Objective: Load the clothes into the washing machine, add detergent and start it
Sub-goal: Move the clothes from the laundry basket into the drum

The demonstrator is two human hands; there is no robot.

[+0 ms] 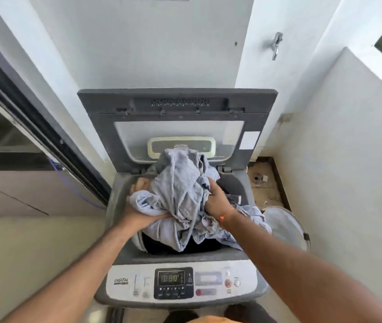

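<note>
A grey top-loading washing machine (124,250) stands in front of me with its lid (178,106) raised against the wall. A bundle of pale blue-grey clothes (180,197) hangs over the dark drum opening. My left hand (138,206) grips the bundle from the left and beneath. My right hand (218,201) clutches it from the right, with an orange thread on the wrist. Part of the cloth trails over the machine's right rim. The control panel (173,284) at the front shows a lit display.
A pale laundry basket (285,227) sits on the floor to the right of the machine. White walls close in on both sides, with a tap (276,45) on the back wall and a dark-framed sliding window (22,127) on the left.
</note>
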